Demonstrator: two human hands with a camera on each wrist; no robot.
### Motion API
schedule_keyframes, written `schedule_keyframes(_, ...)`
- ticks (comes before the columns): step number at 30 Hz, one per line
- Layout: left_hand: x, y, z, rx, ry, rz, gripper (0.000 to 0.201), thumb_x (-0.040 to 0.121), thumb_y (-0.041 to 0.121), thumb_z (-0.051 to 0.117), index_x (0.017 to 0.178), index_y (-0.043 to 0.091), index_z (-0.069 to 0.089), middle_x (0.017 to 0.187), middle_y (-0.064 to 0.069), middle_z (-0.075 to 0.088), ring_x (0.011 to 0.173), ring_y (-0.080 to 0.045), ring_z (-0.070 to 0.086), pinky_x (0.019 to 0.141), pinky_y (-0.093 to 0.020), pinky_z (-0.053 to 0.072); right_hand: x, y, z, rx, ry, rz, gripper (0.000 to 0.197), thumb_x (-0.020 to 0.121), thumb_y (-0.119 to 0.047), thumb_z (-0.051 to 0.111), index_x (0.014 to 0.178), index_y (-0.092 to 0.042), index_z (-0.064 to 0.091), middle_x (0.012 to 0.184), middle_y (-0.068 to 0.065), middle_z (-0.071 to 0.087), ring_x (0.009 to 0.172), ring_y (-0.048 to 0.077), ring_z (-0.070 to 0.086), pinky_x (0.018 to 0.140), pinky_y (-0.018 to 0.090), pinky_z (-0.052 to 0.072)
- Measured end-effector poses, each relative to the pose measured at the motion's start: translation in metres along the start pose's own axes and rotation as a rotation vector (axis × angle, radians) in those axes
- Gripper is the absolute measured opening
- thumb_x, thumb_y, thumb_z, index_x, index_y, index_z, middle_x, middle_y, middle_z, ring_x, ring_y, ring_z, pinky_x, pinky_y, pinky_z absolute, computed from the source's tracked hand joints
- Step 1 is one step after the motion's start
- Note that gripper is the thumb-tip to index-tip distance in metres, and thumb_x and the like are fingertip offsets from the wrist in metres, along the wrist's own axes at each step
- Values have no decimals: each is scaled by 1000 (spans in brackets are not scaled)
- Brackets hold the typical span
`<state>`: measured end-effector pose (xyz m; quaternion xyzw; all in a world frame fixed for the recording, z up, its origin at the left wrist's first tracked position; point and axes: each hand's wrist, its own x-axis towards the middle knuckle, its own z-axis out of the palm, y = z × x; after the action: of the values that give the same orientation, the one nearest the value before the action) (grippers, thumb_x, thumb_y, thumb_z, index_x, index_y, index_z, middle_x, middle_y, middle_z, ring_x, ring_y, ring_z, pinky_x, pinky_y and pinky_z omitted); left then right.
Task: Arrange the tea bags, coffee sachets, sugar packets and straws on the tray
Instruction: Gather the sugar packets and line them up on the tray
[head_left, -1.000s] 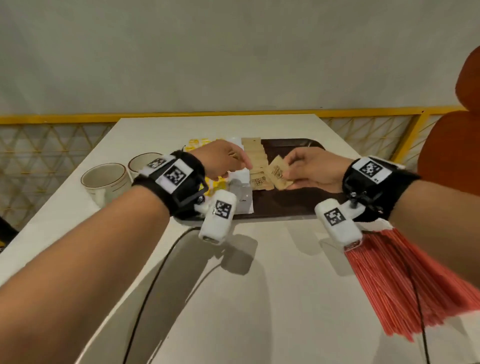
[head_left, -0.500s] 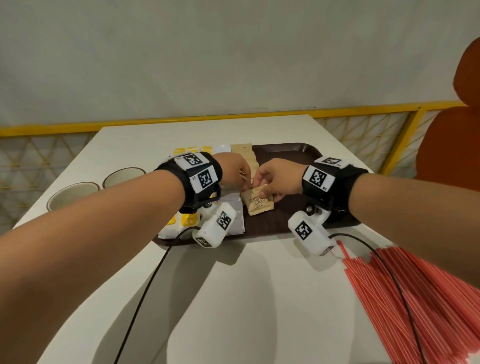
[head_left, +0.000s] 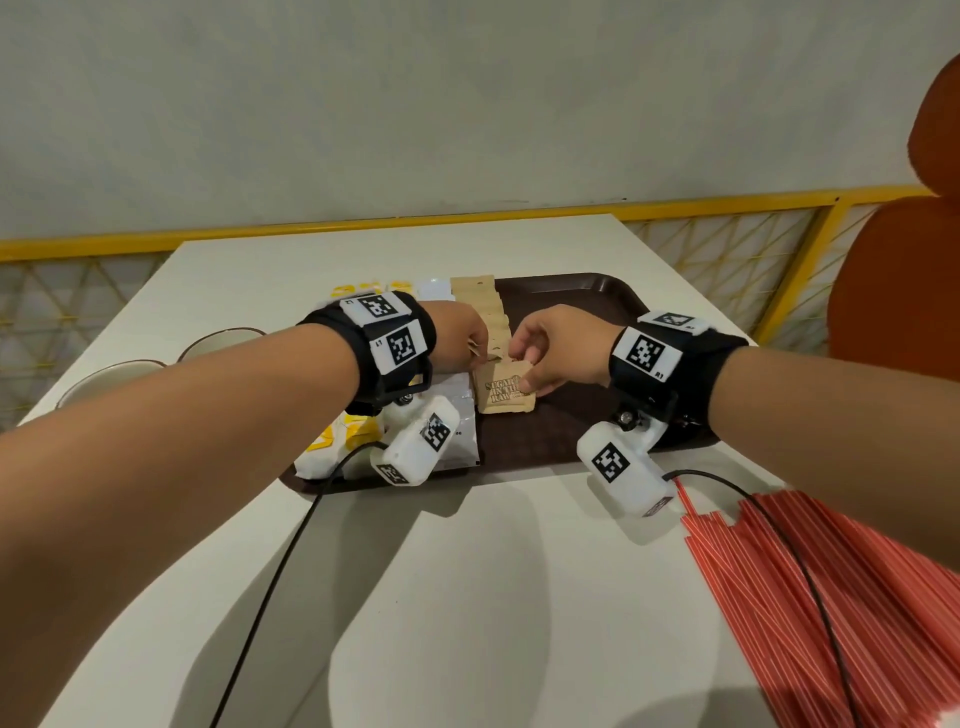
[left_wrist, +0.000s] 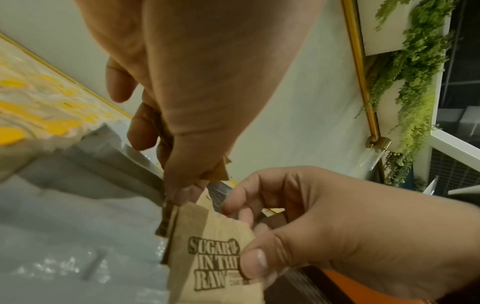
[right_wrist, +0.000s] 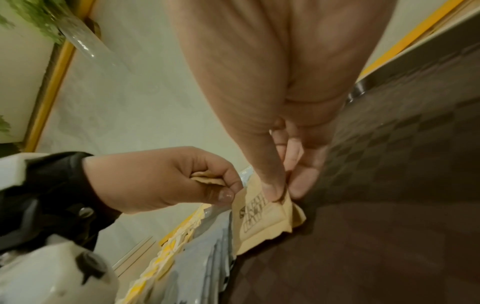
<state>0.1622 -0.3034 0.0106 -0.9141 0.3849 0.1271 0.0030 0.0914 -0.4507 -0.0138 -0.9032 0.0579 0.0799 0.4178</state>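
**Brown paper packets lined up on the tray**

Brown sugar packets (head_left: 480, 312) ran in an overlapping row down the middle of the dark tray (head_left: 582, 296), and you had both hands over its near end. Your right hand (head_left: 558, 348) pinched the nearest sugar packet (head_left: 506, 391) at its right edge — thumb on the printed face, fingers curled beneath — with the packet lying on the tray at the near end of the row. Your left hand (head_left: 460, 338) was closed round a few more brown packets (right_wrist: 207, 180), held just above the row. White sachets (head_left: 457, 415) and yellow-printed tea bags (head_left: 343, 441) lay on the tray's left part, under your left wrist. The red straws (head_left: 831, 597) lay fanned on the white table (head_left: 467, 597) — off the tray, near your right forearm. Two cups (head_left: 104, 379) stood on the table at the far left.
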Motion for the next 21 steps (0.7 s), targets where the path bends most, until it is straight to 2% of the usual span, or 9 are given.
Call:
schedule_keyframes(2,0,1,-1,32,-3,-12,25,96,21,52,115,15,66,124,0,61,113,-20,55,86,-27,41,-2,3,-3,34,-9,27,31,75,11,73,90,-11,57,79,7,56,68,21,63,68,33,61)
schedule_keyframes(5,0,3,-5,67,-1,-35,24,95,18,52,115,19,65,124,1,60,113,-19,54,78,-27,37,-6,6,-4,80,-28,62,32,76,13,71,90,-11,56,79,9,58,69,24,64,65,31,60)
schedule_keyframes(8,-2,7,-8,96,8,-45,22,95,18,52,112,21,66,123,4,60,112,-16,54,75,-28,31,-7,7,-3,125,-26,82,32,75,14,70,91,-9,55,80,10,58,72,25,65,66,32,60)
schedule_keyframes(12,-4,15,-10,157,-23,-44,22,93,15,53,110,20,66,118,5,62,95,-12,49,71,-26,29,-6,6,-1,149,-33,80,34,75,13,72,93,-10,55,82,11,59,72,24,65,66,30,60)
schedule_keyframes(15,-5,19,-10,183,-49,-40,24,93,14,53,112,19,67,117,5,64,91,-10,48,70,-25,29,-5,5,1,168,-38,88,34,74,14,72,94,-9,56,82,10,57,69,24,64,65,29,60)
schedule_keyframes(17,-7,20,-11,195,-52,-42,24,94,15,53,113,20,67,118,5,63,93,-11,49,68,-26,28,-5,4,3,169,-43,91,34,74,14,71,91,-10,56,82,10,57,69,24,64,68,32,60)
schedule_keyframes(19,-8,20,-13,170,-39,-28,26,94,16,52,114,23,66,123,5,60,103,-14,53,69,-25,28,-5,3,4,169,-45,91,34,74,15,71,91,-10,56,81,10,58,69,24,64,69,33,60)
schedule_keyframes(21,-10,19,-15,95,9,-7,29,97,20,48,123,23,62,131,5,55,117,-16,51,78,-25,33,-6,3,4,173,-40,94,33,74,15,71,91,-9,56,80,12,59,68,25,65,67,31,60)
